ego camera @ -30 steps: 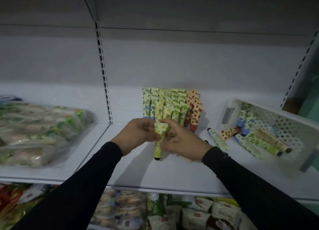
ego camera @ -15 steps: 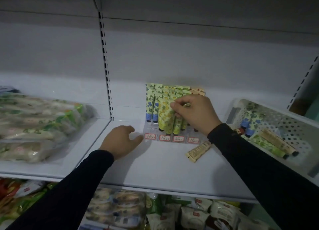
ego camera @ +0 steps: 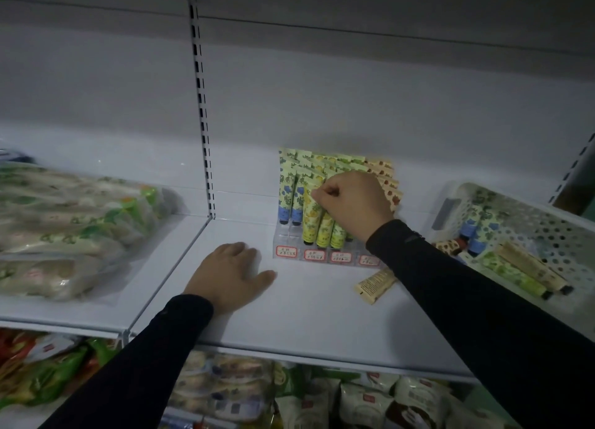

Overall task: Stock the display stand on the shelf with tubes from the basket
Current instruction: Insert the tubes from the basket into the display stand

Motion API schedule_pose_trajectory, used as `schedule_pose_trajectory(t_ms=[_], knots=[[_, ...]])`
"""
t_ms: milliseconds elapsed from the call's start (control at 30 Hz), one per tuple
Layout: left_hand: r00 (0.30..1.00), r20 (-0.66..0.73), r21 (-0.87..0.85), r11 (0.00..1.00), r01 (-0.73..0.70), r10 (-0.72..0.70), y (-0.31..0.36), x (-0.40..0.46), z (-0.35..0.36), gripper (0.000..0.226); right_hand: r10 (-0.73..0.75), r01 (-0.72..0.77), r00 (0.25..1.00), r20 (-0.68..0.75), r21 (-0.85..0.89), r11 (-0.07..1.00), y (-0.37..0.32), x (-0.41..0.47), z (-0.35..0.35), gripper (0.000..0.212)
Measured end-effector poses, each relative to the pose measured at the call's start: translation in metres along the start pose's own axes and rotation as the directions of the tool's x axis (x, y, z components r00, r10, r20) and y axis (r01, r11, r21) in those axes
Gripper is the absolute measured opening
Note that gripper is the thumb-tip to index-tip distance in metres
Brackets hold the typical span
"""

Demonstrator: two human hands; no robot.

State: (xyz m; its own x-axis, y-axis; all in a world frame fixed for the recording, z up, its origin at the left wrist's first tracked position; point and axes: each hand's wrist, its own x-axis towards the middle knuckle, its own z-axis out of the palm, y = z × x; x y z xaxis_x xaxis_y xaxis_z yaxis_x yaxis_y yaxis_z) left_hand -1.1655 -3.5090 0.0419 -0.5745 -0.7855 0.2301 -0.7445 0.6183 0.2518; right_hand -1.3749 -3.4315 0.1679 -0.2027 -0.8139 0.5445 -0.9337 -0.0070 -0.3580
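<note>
A clear display stand with red price tags stands at the back of the white shelf, filled with upright patterned tubes. My right hand pinches the top of a yellow-green tube that stands cap down in the stand's front row. My left hand rests flat on the shelf, left of the stand. A beige tube lies loose on the shelf in front of the stand. The white perforated basket at the right holds several more tubes.
Bagged goods fill the shelf section at the left, past the slotted upright. Packaged snacks sit on the shelf below. My right sleeve crosses in front of the basket.
The yellow-green tube went from both hands in front of the stand into its front row. My left hand let go and dropped flat onto the shelf. The view has moved closer.
</note>
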Motion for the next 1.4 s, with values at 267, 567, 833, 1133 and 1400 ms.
schedule_pose_trajectory(t_ms=[267, 567, 833, 1133, 1400], knots=[[1.000, -0.004, -0.004, 1.000, 0.000, 0.000, 0.002, -0.002, -0.002, 0.060, 0.051, -0.050, 0.999, 0.009, -0.081, 0.995, -0.003, 0.003, 0.004, 0.030], [1.000, -0.009, -0.013, 1.000, 0.005, -0.005, 0.006, -0.003, -0.005, 0.078, 0.071, -0.068, 0.997, 0.024, -0.092, 0.993, -0.004, 0.009, 0.003, 0.049], [0.999, -0.023, -0.026, 0.999, 0.023, -0.024, 0.009, -0.006, -0.007, 0.083, 0.072, -0.068, 0.997, 0.024, -0.142, 0.988, -0.004, 0.010, 0.005, 0.038], [0.999, 0.000, -0.018, 0.999, 0.043, -0.043, 0.014, -0.008, -0.011, 0.069, 0.061, -0.061, 0.998, -0.008, -0.121, 0.991, -0.006, 0.006, 0.001, 0.021], [0.998, 0.014, -0.020, 0.998, 0.059, -0.059, 0.016, -0.009, -0.015, 0.071, 0.026, -0.023, 0.986, -0.166, 0.022, 1.000, 0.003, -0.001, -0.012, 0.028]])
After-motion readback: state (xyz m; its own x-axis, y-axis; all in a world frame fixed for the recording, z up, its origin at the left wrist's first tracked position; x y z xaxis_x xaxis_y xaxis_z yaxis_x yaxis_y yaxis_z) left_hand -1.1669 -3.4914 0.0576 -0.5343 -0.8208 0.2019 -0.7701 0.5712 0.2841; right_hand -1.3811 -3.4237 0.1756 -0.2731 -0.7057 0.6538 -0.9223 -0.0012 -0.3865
